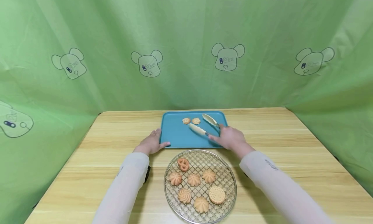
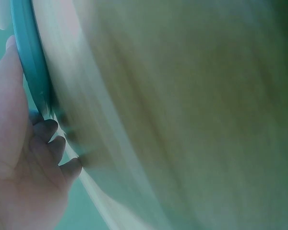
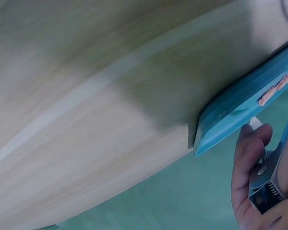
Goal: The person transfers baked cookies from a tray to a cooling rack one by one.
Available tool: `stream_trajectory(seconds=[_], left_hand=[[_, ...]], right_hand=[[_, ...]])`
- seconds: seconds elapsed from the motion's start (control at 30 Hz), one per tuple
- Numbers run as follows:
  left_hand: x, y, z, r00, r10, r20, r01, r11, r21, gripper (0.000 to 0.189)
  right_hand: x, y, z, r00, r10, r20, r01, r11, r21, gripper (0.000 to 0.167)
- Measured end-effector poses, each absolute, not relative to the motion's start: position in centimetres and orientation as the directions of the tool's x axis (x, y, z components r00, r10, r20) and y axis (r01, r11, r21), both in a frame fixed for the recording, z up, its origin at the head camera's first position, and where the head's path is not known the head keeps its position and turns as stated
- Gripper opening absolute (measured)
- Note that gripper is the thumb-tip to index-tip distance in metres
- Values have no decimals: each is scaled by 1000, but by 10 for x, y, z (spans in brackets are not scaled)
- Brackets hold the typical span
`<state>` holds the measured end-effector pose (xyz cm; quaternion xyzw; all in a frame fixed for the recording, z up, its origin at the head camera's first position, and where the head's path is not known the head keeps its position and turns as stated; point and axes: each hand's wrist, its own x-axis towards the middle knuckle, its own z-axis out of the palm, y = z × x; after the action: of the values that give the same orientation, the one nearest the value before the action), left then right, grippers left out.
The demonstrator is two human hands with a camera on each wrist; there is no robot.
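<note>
My left hand point(image 1: 150, 141) holds the blue tray point(image 1: 175, 136) at its near left corner. Its thumb lies over the rim point(image 2: 31, 48) and the other fingers stay outside, close to the tabletop. In my right hand point(image 1: 231, 139) is a pair of tongs point(image 1: 197, 129) with cream scalloped tips and a metal joint point(image 3: 263, 170). The tongs' arms are spread apart over the tray's right half, nothing between them. Two ring-shaped cookies with wavy edges, a left one point(image 1: 186, 121) and a right one point(image 1: 196, 121), lie side by side near the tray's far edge.
Nearer me, a round wire rack point(image 1: 201, 156) bears several cookies, among them a pretzel-shaped one point(image 1: 183, 164), a swirl point(image 1: 184, 195) and a round flat one point(image 1: 217, 195). A green curtain point(image 1: 186, 81) closes off the back and sides of the wooden table point(image 1: 116, 130).
</note>
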<state>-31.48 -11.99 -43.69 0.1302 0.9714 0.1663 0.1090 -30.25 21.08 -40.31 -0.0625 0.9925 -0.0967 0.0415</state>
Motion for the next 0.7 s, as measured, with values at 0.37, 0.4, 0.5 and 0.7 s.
stream_trajectory(seconds=[0.37, 0.4, 0.5, 0.7], left_hand=[[-315, -120, -437, -941, 291, -171, 218, 911, 351, 92], [-315, -120, -437, -941, 292, -171, 218, 910, 353, 92], [-315, -120, -437, -941, 293, -170, 219, 908, 356, 92], [-315, -120, -436, -941, 291, -175, 214, 908, 360, 92]], right_hand=[[-308, 204, -401, -990, -100, -100, -83, 982, -169, 90], [-309, 204, -401, -990, -99, -100, -81, 983, -167, 89], [-310, 202, -402, -991, -92, -96, -75, 983, -167, 87], [-312, 197, -404, -993, -78, -90, -62, 984, -169, 83]])
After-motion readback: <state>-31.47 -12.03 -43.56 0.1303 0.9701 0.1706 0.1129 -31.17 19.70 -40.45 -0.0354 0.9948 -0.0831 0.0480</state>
